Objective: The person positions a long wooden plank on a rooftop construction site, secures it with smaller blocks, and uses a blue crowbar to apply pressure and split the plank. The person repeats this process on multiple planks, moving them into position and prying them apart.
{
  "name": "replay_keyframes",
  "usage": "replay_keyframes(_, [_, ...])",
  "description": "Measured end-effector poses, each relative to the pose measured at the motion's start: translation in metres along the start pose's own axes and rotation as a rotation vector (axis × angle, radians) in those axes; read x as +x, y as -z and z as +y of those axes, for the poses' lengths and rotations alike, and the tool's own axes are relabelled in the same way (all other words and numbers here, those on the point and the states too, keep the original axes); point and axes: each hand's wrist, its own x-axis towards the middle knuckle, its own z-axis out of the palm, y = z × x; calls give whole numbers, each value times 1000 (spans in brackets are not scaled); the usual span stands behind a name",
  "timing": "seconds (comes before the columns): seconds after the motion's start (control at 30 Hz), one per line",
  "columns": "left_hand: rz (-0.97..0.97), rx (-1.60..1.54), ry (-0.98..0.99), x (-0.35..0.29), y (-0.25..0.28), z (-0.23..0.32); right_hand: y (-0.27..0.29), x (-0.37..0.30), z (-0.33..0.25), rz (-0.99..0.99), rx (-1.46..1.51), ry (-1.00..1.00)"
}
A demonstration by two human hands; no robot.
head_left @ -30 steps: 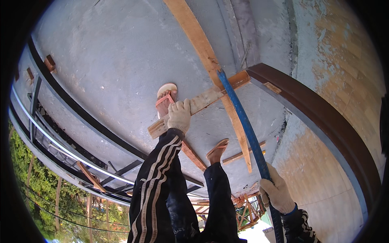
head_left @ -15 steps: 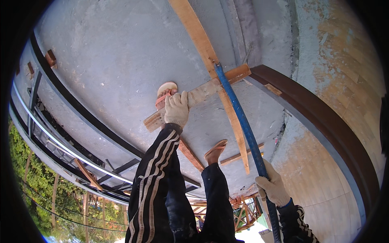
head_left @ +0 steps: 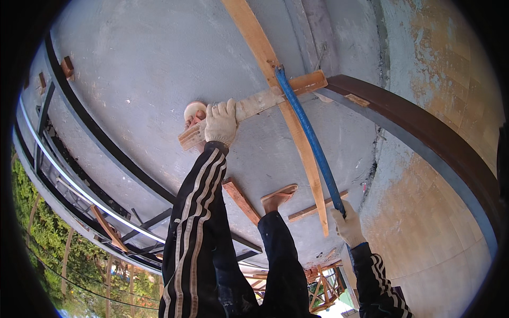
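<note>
My left hand (head_left: 220,123), in a pale knit glove, is closed over the left part of a short wooden board (head_left: 260,104). That board crosses a long, thin tan plank (head_left: 253,34). In my right hand (head_left: 348,225), also gloved, is a long blue pry bar (head_left: 307,130). The bar slants up and left over both boards, its claw end near the crossing, by a small dark spot on the plank. Whether the claw grips a nail cannot be made out. My left foot in a sandal (head_left: 195,112) is at the short board's left end, partly hidden by board and hand.
A brown metal beam (head_left: 419,124) begins at the short board's right end and curves along the tiled wall area (head_left: 424,212). Black metal framing (head_left: 106,143) runs along the left. Loose wood pieces (head_left: 241,200) lie near my right sandalled foot (head_left: 278,199) on the grey concrete floor (head_left: 143,79).
The short board's left end and my left hand have shifted up and left. My left foot has moved left. My right hand has moved up with the bar, and the whole view shifts slightly.
</note>
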Motion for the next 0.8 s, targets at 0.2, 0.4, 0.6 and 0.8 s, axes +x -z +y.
replay_keyframes(0.2, [8, 52, -4, 10, -15, -10, -26, -30, 37, 103, -280, -54])
replay_keyframes(0.4, [-41, 68, -6, 15, -17, -10, -45, -18, 53, 198, -340, 57])
replay_keyframes(0.6, [56, 115, 1, 9, -16, -9, -60, 3, 71, 191, -333, 87])
replay_keyframes(0.8, [-87, 98, 125, 21, -29, -4, -66, 22, 87, 150, -301, 110])
